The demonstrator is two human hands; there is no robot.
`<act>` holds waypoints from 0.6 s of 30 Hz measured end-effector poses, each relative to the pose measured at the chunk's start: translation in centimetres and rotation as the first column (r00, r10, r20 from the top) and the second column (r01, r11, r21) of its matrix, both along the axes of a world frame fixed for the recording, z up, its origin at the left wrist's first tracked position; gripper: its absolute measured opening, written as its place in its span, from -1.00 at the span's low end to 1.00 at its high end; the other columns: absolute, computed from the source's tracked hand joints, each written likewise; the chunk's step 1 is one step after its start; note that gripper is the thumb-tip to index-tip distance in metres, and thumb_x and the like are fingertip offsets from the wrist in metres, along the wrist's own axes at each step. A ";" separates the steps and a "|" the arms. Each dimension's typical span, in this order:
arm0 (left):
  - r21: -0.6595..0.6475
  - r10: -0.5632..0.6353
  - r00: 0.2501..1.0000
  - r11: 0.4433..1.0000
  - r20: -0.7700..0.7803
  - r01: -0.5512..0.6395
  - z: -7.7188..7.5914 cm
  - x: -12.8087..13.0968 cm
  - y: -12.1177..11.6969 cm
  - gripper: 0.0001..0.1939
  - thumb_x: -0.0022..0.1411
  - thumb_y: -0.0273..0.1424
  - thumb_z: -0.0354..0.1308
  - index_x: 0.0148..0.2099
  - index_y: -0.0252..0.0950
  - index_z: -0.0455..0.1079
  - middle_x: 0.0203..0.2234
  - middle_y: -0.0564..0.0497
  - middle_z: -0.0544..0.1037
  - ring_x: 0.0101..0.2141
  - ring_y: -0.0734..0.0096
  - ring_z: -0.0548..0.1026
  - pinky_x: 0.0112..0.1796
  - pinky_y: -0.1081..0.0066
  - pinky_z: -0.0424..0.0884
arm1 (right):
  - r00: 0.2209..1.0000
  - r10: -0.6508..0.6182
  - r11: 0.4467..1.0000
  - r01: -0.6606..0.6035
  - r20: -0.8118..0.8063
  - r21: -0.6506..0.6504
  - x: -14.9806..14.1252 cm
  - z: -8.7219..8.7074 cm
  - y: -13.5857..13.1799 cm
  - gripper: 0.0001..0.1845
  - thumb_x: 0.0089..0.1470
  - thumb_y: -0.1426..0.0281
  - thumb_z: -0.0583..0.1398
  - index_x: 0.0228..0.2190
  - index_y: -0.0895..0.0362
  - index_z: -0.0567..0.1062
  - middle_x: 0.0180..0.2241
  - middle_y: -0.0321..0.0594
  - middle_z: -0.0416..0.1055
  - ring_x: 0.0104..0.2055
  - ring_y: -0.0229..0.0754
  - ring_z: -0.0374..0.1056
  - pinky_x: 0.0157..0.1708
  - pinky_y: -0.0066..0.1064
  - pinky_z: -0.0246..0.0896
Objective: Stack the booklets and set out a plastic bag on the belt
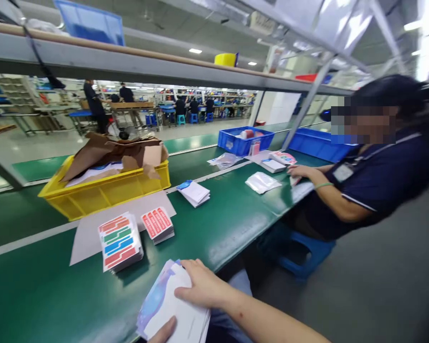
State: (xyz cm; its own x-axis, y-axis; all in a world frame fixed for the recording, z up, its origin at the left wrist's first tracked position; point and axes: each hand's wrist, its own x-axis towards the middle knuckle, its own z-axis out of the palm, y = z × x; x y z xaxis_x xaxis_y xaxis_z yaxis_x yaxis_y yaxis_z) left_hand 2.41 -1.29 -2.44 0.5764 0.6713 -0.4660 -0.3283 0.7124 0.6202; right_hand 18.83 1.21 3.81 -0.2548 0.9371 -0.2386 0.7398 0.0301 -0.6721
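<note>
A stack of white cards with blue-purple print lies at the near edge of the green table, partly over the edge. My right hand rests on top of the stack with its fingers curled over the far side. Only a thumb and a bit of my left hand show at the bottom edge, pressed against the near side of the same stack. Just beyond lie a stack of sheets with red, green and blue labels and a smaller stack of red labels, both on a grey cardboard sheet.
A yellow bin holding brown cardboard stands at the left. A small stack of cards lies mid-table. At the right a seated co-worker on a blue stool handles items beside plastic bags and blue bins.
</note>
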 end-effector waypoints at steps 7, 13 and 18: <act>0.445 -0.033 0.989 0.890 -0.145 0.095 3.5 3.3 5.9 -0.28 -0.13 -0.04 0.15 0.12 0.00 0.11 -0.07 0.17 0.41 0.13 0.13 0.07 0.11 0.25 0.07 | 0.965 -0.053 0.972 0.109 -0.258 0.208 1.9 3.6 0.6 0.26 -0.44 0.07 0.32 0.17 0.17 -0.22 0.15 0.01 -0.06 0.15 0.05 -0.06 0.08 -0.20 -0.11; 0.582 0.215 0.944 0.813 -0.249 -0.032 4.6 0.3 7.1 -0.46 -0.21 -0.28 0.30 -0.08 -0.18 0.36 -0.06 0.03 0.39 0.08 0.05 0.13 0.13 0.15 -0.07 | 0.884 0.001 0.852 0.244 -0.468 0.463 3.2 0.6 3.1 -0.04 -0.36 0.24 0.35 0.03 0.09 -0.01 -0.08 -0.14 0.21 -0.04 -0.09 0.18 -0.02 -0.30 0.05; 0.769 0.263 0.954 0.636 -0.143 -0.060 4.0 1.6 8.5 -0.21 -0.09 -0.34 0.26 0.17 -0.31 0.00 0.01 -0.14 0.28 -0.02 0.17 0.27 0.03 0.21 0.13 | 0.773 -0.019 0.934 0.240 -0.635 0.264 3.2 -4.1 5.0 -0.16 -0.23 0.18 0.28 0.02 0.07 0.00 0.03 -0.05 0.10 0.04 -0.06 0.12 0.00 -0.25 0.05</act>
State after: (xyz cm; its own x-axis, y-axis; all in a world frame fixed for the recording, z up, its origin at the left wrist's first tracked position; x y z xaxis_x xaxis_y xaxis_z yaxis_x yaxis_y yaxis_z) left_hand 3.99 7.24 1.58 0.3732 0.9166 0.1437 -0.1741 -0.0830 0.9812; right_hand 21.98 6.22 -0.29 -0.1124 0.9654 0.2354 0.1836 0.2530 -0.9499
